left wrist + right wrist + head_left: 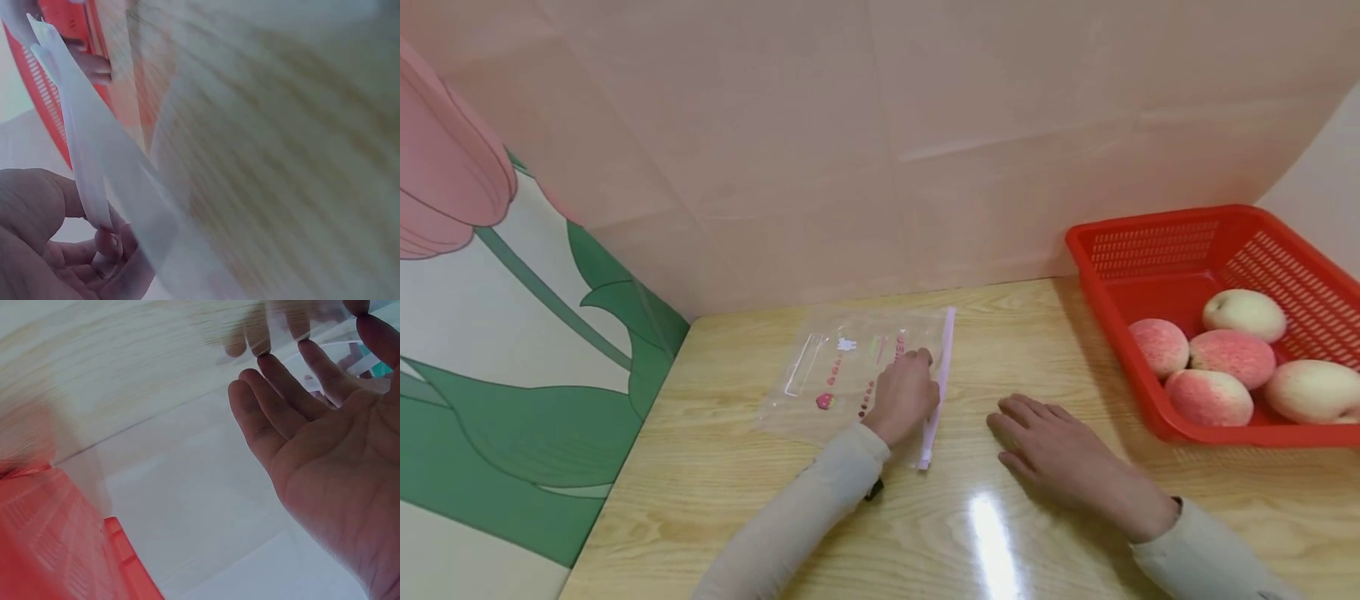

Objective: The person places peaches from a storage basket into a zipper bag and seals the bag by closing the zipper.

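Note:
A clear zip bag (805, 367) with strawberry prints and a pink slider strip (946, 358) lies flat on the wooden table. The left hand (904, 396) is over its strip side, fingers curled. In the left wrist view, the thumb and fingers (109, 245) of that hand pinch the bag's edge (87, 156), which stands raised from the table. To the right of the bag, the right hand (1060, 446) rests palm down with its fingertips on the tabletop. Its palm (337, 456) holds nothing, as the right wrist view shows.
A red plastic basket (1108, 325) with slotted walls stands at the right, holding several peaches (1232, 358). Behind the table rises a pink covered wall (880, 167). A tulip-patterned panel (512, 375) borders the left side.

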